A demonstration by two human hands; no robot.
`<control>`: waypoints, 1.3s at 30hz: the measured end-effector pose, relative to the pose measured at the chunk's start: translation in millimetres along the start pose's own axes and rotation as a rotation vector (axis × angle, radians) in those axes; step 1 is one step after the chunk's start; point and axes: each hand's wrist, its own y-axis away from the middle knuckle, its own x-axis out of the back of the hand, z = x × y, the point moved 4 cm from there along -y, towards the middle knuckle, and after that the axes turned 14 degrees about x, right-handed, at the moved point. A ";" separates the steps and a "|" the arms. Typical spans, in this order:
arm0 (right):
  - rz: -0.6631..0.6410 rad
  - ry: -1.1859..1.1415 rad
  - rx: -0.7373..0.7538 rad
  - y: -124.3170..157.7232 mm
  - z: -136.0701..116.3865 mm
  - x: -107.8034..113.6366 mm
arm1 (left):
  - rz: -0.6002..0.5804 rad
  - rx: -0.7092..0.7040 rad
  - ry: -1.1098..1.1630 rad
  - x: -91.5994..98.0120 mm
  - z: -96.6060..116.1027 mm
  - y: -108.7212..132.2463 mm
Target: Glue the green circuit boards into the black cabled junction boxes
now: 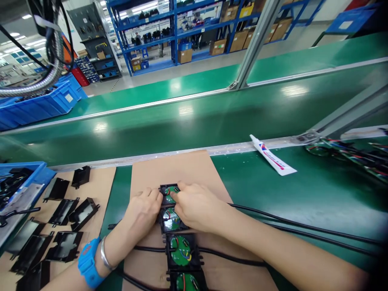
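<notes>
Factory workshop: green workbench (257, 190), blue racks (174, 36), distant, apparently cardboard boxes (217, 47).

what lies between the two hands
Between the left hand and right hand, the head view shows the two farthest black cases, each holding a green circuit board.

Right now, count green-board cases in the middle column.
4: farthest case touched by left hand and right hand; second case nearer; third case next; fourth case cut by bottom edge; more may lie beyond.

far case (166, 186): partly under hands (195, 206) | near case (200, 281): cut by bottom edge | tube (274, 159) lettering: seemingly illegible
</notes>
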 end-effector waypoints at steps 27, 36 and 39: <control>-0.035 -0.339 -0.130 19.7 17.5 11.7 | 0.105 -0.188 0.570 -6.8 4.1 -8.0; 0.134 -0.137 0.020 24.4 11.3 -0.3 | 0.142 -0.215 0.549 -12.8 8.1 -8.7; 0.166 -0.314 -0.089 17.1 18.9 -3.2 | 0.135 -0.197 0.536 -12.8 8.2 -9.5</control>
